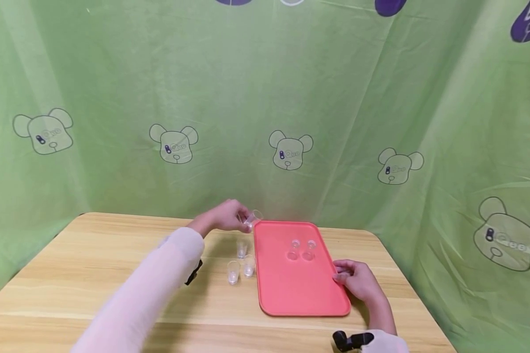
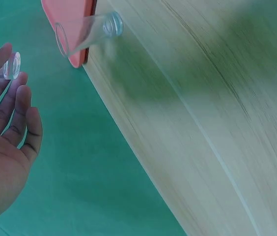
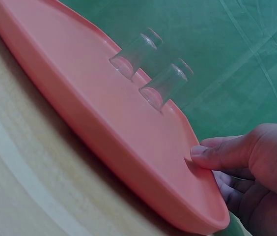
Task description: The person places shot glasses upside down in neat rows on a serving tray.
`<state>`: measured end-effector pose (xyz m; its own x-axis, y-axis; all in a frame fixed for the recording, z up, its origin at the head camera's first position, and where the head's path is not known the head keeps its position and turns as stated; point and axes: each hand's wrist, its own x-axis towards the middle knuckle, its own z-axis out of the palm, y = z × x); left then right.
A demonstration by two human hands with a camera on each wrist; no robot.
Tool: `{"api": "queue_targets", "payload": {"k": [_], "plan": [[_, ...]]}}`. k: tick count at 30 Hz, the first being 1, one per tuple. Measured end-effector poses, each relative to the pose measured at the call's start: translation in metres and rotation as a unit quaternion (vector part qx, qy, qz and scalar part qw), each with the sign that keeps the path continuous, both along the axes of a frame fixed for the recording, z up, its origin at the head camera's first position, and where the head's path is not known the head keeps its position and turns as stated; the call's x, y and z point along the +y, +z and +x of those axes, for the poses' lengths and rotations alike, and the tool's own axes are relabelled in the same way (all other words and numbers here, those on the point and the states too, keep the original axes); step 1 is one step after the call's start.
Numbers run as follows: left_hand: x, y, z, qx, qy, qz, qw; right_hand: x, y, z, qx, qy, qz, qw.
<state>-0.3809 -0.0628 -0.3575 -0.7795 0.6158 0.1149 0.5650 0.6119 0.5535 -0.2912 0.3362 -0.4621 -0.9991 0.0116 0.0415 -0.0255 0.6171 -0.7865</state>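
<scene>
Above the table by the far left corner of the red tray (image 1: pixel 287 294), my left hand (image 1: pixel 230 215) holds a small clear glass (image 1: pixel 255 215) by its thumb and fingertips. The left wrist view shows this hand (image 2: pixel 6 132) with the glass's thick base (image 2: pixel 13 66) at its fingertips. My right hand (image 1: pixel 357 282) grips the tray's right rim, thumb on top; its lower fingers are partly hidden. Two clear glasses, one left (image 1: pixel 293 250) and one right (image 1: pixel 309 250), stand upside down on the tray. Left of the tray, three upright glasses (image 1: pixel 233 272) stand on the table.
The wooden table (image 1: pixel 92 274) extends to both sides of the tray. A green curtain (image 1: pixel 229 88) with bear-head prints hangs behind the table and at its sides. Black straps or devices (image 1: pixel 352 340) sit at the wrists.
</scene>
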Motion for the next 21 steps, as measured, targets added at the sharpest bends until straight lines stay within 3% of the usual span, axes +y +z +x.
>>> {"api": "queue_targets", "payload": {"k": [21], "plan": [[0.042,-0.01,-0.003,-0.008,0.006,-0.026,0.9996,-0.001,0.002,0.002,-0.002,-0.003,-0.003,1.0]]}}
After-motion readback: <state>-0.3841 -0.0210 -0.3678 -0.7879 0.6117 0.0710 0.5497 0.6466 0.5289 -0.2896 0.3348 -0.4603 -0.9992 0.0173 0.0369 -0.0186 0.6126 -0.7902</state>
